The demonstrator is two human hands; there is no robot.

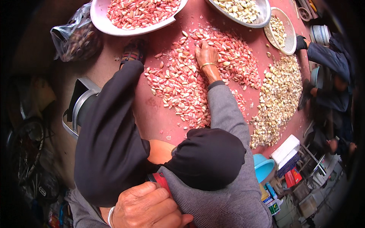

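My right hand (206, 54), with a thin gold-coloured band at the wrist, reaches into a spread of pink-and-cream kernels (178, 89). Its fingers are curled down among the kernels; their tips and whatever they hold are hidden. Close to my body, my left hand (146, 205) is closed in a fist, a pale bracelet at its wrist. A red-and-black strap (162, 181) shows just above this fist, and the palm is hidden. Beside the pink kernels, to the right, lies a long heap of yellowish-white pieces (277, 97).
A white basin (99, 24) of pink kernels stands at the far left, near a clear plastic bag (78, 40). At the far right are a metal bowl (264, 15) and a white colander (292, 40) of pale pieces. Another person's sleeve (327, 59) enters at right; a blue basin (263, 169) sits below.
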